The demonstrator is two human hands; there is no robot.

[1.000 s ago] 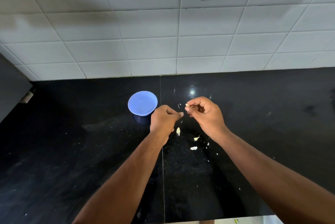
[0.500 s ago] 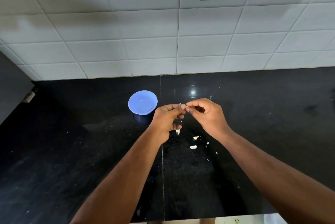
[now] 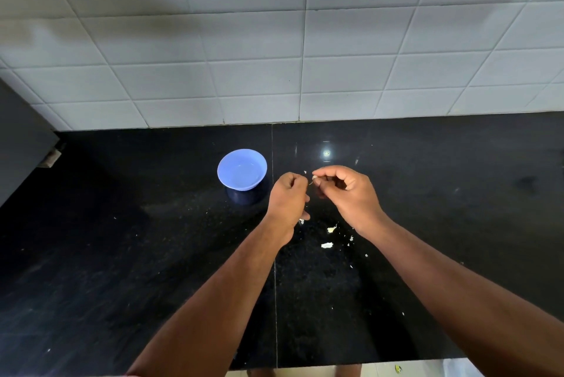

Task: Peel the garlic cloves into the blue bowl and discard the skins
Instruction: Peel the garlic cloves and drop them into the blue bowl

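Head view, black counter (image 3: 122,254), white tiles (image 3: 213,56)

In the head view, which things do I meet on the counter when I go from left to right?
Blue bowl → left hand → garlic clove pinched in the right hand's fingertips → right hand.

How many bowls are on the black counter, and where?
1. The blue bowl stands on the black counter, near the tiled wall, just left of the left hand. No other bowl is visible.
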